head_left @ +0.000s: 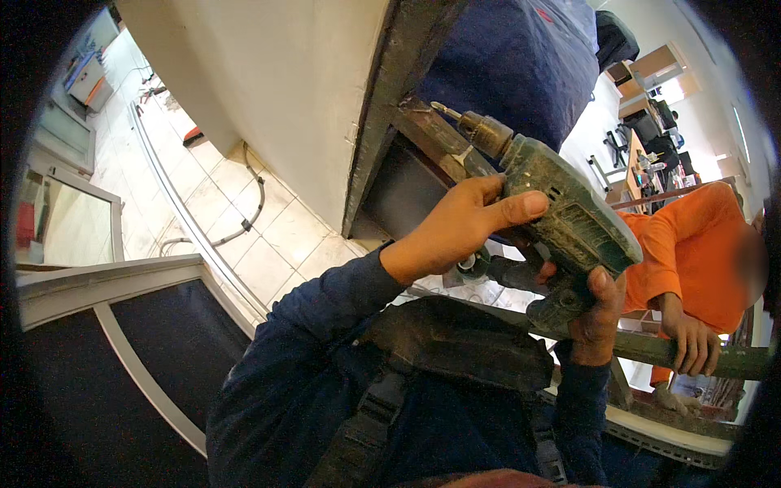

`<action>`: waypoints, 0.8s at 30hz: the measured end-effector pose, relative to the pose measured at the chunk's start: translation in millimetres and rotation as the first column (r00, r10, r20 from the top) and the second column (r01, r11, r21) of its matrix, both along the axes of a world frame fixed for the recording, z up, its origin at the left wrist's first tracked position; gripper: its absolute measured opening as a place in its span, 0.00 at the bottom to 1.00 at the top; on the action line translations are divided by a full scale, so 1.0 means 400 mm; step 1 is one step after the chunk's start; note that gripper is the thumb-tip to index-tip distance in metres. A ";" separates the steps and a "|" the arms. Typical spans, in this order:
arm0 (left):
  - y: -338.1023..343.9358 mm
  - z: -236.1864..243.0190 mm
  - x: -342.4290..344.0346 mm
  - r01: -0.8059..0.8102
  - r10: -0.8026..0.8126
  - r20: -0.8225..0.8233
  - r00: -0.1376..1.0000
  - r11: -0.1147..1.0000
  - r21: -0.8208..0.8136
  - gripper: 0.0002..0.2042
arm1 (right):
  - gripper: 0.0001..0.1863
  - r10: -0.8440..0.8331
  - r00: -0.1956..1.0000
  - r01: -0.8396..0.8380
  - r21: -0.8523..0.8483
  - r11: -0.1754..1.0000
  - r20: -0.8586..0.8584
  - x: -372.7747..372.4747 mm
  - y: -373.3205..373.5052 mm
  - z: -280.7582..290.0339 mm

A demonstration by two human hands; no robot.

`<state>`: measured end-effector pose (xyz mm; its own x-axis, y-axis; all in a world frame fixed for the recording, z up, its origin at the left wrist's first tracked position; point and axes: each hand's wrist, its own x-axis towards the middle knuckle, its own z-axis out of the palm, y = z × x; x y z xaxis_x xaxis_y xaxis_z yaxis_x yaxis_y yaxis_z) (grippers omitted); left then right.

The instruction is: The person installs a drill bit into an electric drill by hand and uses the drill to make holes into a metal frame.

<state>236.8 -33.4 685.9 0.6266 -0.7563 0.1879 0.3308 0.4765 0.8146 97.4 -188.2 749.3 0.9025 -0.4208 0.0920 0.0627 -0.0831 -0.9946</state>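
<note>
A dark green, dust-covered power drill is held in front of my chest, its chuck and short bit pointing up and to the left. My left hand grips the front of the drill body, thumb lying along its side. Around the drill's handle my right hand is closed. The bit's tip is close to a dark metal frame beside the wall edge; I cannot tell whether they touch. Part of the drill's underside is hidden by my left hand.
At the right a person in an orange top rests a hand on a dark green rail. A large dark blue cloth fills the space beyond the drill. A white wall stands left of the metal frame. A cable lies on the tiled floor.
</note>
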 end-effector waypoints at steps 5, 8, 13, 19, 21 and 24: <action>0.073 -0.026 0.010 -0.337 0.172 0.469 0.866 0.895 0.293 0.19 | 0.38 0.066 0.996 -0.068 0.037 0.997 0.057 -0.005 -0.019 -0.009; 0.135 -0.046 0.087 -0.933 0.372 0.927 0.041 0.347 -0.097 0.13 | 0.39 0.075 0.995 -0.077 0.035 0.996 0.068 -0.017 -0.030 -0.023; 0.166 0.052 0.172 -0.983 -0.176 0.984 -0.043 0.183 -0.010 0.12 | 0.40 0.100 0.991 -0.105 0.048 0.993 0.092 -0.063 -0.060 -0.020; 0.136 0.062 0.205 -0.983 -0.195 0.979 -0.055 0.182 -0.019 0.08 | 0.41 0.118 0.974 -0.165 0.252 0.953 0.193 -0.094 -0.078 -0.079; 0.140 0.059 0.180 -0.946 -0.013 0.997 -0.079 0.317 -0.071 0.07 | 0.40 0.122 0.974 -0.183 0.348 0.920 0.188 -0.091 -0.086 -0.094; 0.145 0.024 0.087 -0.853 0.359 0.892 0.274 0.519 0.054 0.07 | 0.39 0.126 0.978 -0.173 0.302 0.937 0.168 -0.104 -0.106 -0.101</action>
